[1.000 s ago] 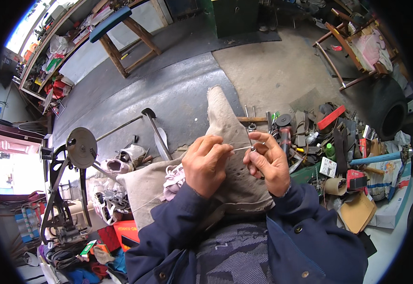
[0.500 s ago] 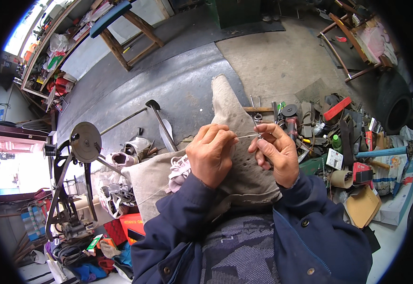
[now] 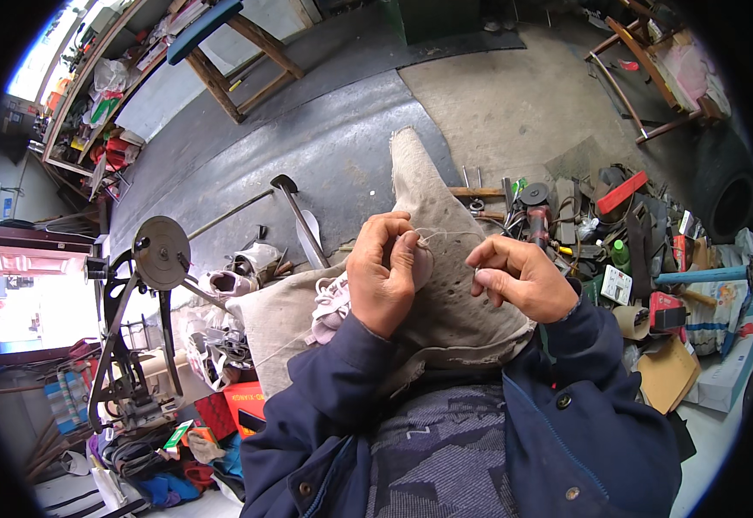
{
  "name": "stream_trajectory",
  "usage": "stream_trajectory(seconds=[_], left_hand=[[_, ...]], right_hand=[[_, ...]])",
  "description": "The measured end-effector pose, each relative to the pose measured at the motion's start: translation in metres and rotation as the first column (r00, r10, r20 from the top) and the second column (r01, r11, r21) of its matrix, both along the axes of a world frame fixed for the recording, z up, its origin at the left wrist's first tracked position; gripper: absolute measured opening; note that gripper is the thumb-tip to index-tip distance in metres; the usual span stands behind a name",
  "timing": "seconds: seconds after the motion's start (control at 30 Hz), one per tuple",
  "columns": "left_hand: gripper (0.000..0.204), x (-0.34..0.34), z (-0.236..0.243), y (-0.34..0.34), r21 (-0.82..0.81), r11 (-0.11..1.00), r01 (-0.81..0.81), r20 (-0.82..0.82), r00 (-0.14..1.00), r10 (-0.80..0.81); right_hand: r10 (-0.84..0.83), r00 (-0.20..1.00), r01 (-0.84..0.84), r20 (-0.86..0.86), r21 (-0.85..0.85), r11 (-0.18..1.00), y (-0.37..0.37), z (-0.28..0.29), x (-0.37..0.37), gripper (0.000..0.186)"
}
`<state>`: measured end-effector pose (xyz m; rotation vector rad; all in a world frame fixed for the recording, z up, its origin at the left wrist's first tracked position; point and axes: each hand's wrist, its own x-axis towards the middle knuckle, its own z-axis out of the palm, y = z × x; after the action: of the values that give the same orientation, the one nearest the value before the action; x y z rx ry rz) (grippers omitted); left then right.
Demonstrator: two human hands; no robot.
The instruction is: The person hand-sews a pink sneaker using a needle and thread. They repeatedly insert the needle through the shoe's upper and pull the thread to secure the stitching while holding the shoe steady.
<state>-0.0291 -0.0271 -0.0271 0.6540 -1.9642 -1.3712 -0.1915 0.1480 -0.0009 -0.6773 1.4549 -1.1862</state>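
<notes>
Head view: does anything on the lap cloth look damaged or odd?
Yes: the beige cloth looks worn, with dark spots or holes between the left hand and right hand, and a frayed far tip.

Rough matt lap cloth (image 3: 458,315); metal wheel (image 3: 160,252)

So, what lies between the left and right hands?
In the head view: thin pale thread, the pale shoe's end beside the left hand, and beige cloth beneath.

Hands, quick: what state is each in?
Left hand: closed, holding thread.
Right hand: closed, pinching a small thin thing, unclear what.
</notes>
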Motion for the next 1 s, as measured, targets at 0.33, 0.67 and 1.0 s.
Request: stream_trajectory(seconds=[0.33,0.67,1.0], left_hand=[[0.009,0.003,0.000,0.000,0.001,0.999,0.048,0.003,0.999,-0.048],[0.006,-0.002,0.005,0.004,0.011,1.000,-0.006,0.033,0.999,0.006],[0.006,-0.003,0.004,0.006,0.035,0.999,0.016,0.032,0.999,-0.018]], right_hand=[[-0.048,0.999,0.048,0.002,-0.085,0.995,-0.019,-0.008,0.015,0.015],[-0.082,0.960,0.162,0.268,-0.292,0.943,-0.019,-0.031,0.000,0.017],[-0.458,0.880,0.469,0.124,-0.370,0.802,-0.033,-0.035,0.015,0.026]])
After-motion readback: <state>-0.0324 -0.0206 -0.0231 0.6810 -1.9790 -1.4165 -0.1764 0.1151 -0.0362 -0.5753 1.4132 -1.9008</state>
